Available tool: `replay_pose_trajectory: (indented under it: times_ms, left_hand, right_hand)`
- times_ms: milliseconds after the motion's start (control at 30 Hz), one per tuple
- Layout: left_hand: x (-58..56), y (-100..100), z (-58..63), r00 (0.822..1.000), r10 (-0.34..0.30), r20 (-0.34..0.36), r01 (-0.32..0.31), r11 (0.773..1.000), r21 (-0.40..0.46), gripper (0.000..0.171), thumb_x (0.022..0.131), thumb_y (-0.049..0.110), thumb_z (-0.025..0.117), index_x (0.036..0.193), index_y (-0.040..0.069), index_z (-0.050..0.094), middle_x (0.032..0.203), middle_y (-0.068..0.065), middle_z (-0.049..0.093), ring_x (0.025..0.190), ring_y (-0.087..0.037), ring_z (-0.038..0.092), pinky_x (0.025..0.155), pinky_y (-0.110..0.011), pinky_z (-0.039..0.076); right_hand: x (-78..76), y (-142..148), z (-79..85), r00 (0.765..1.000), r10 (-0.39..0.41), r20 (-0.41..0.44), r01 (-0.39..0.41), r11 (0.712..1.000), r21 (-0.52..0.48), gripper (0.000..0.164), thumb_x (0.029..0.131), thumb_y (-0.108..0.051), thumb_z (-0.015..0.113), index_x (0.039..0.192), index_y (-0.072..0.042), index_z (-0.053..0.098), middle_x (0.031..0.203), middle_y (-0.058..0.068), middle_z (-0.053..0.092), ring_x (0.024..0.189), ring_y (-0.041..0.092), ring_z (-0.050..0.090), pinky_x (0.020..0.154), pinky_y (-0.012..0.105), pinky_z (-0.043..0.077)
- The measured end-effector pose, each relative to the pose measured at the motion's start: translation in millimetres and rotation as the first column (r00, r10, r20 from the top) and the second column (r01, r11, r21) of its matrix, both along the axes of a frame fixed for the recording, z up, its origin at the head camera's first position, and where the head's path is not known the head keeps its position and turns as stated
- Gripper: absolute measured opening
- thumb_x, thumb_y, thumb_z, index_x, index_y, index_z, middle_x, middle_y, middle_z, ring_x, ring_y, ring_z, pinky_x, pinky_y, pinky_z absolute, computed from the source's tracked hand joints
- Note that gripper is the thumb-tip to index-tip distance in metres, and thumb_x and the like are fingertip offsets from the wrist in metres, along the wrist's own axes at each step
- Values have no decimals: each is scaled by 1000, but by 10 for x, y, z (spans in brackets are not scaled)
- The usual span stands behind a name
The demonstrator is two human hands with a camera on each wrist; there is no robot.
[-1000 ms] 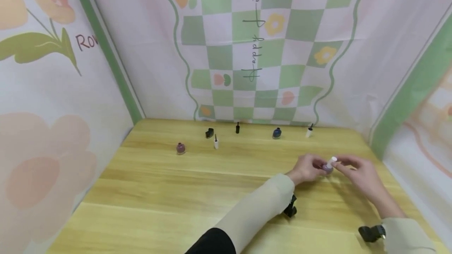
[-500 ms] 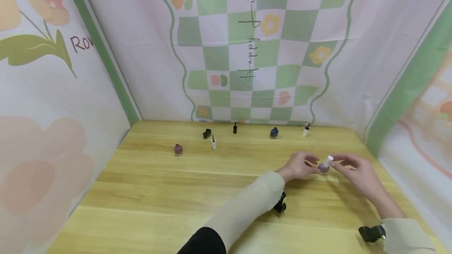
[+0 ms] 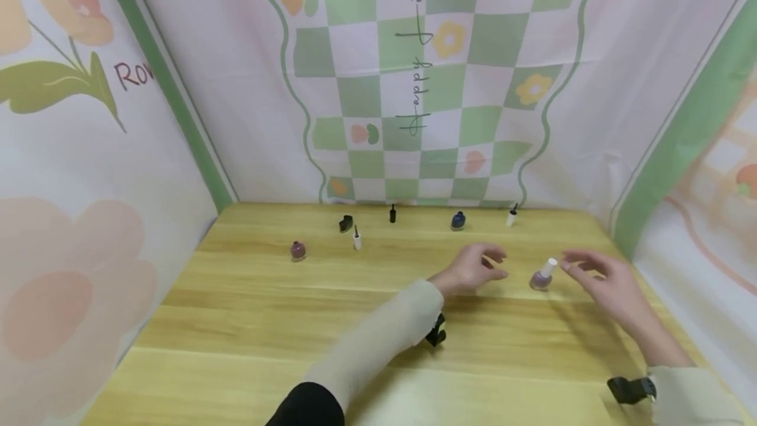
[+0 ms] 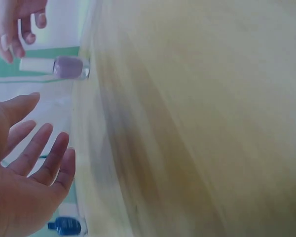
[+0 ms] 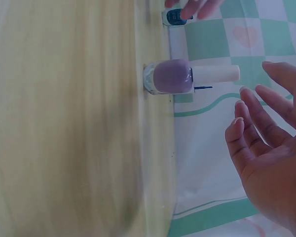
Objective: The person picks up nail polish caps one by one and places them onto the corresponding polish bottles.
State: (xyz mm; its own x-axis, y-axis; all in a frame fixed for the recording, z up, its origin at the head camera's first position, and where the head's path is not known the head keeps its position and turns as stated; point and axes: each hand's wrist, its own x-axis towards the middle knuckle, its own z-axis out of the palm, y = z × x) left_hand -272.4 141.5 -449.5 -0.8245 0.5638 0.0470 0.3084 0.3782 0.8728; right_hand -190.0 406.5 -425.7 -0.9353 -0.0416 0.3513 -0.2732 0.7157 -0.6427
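A light purple nail polish bottle [image 3: 541, 280] with its white cap [image 3: 550, 265] on stands upright at the right of the table, between both hands. My left hand [image 3: 471, 267] hovers to its left, fingers apart and holding nothing. Close by the white cap on the other side, my right hand [image 3: 606, 280] has relaxed fingers with a gap to the cap, as the right wrist view shows. In the left wrist view the purple bottle [image 4: 69, 67] stands beyond my left fingers [image 4: 54, 160], and a blue bottle [image 4: 68, 226] shows below them.
Along the back stand an uncapped blue bottle [image 3: 458, 221], a dark bottle [image 3: 345, 223], a black brush cap [image 3: 393, 214] and a white brush cap [image 3: 511, 217]. Another white brush cap [image 3: 357, 240] and a mauve bottle [image 3: 298, 251] are at left. A printed curtain [image 3: 361, 38] borders the table.
My left hand has let go of the purple bottle and moved left. My right hand has come off the white cap and drawn slightly right, while the bottle stays standing.
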Motion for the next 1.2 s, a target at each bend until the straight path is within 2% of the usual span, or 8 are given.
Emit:
replay_pose_trajectory:
  times_ms: [167,467,700,800,900,1000,1100,1200]
  left_hand:
    - [-78,-201,1,999,37,-25,-36,999,31,42,94,18,77,133,9,65,123,-3,69,95,-6,63,76,-18,54]
    - [-243,-482,-7,990,142,-6,-141,985,101,46,93,19,78,135,7,62,127,-6,66,102,-13,63,78,-21,55]
    - [-393,-567,-3,969,246,-23,-239,959,149,48,91,17,80,135,6,62,130,-9,64,115,-29,62,83,-25,55]
    - [-479,-553,4,956,293,-28,-286,946,151,56,89,18,82,139,6,59,133,-12,62,118,-32,61,89,-28,54]
    - [-561,-544,4,945,326,-28,-320,937,138,64,88,20,83,144,6,53,137,-15,58,121,-34,59,94,-34,54]
    - [-621,-540,-4,941,339,-17,-334,934,128,70,89,20,82,148,6,48,142,-18,54,124,-37,58,98,-40,54]
    - [-665,-535,-27,940,340,5,-338,934,116,72,90,19,81,151,6,44,145,-20,51,126,-39,56,100,-44,53]
    - [-704,-510,-60,940,340,23,-340,936,93,72,91,20,80,152,6,43,146,-18,51,127,-38,56,101,-44,53]
  right_hand:
    - [-66,4,53,1000,-14,19,14,1000,10,38,102,-22,65,132,1,62,108,-21,65,95,-14,53,78,3,42]
    - [-292,-13,118,999,17,42,-18,999,27,42,104,-24,63,136,3,58,116,20,67,95,-14,51,76,6,44]
    - [-550,-12,156,997,47,66,-51,997,58,47,103,-27,64,136,5,53,119,24,64,94,-11,51,72,12,47]
    - [-673,7,169,995,48,92,-55,996,77,50,103,-29,65,137,5,51,122,25,63,97,1,56,74,14,46]
    - [-794,24,169,989,58,136,-70,994,81,55,103,-30,65,140,7,48,126,28,61,107,23,61,79,20,46]
    - [-905,45,158,982,77,172,-92,993,77,59,103,-31,64,142,9,44,129,32,58,114,43,59,80,19,46]
    - [-1016,51,137,972,105,211,-120,991,58,64,103,-30,64,145,11,38,133,36,53,118,51,56,90,34,55]
    - [-1119,55,104,957,140,253,-150,988,24,68,103,-29,65,147,13,34,137,39,49,122,54,53,100,57,50]
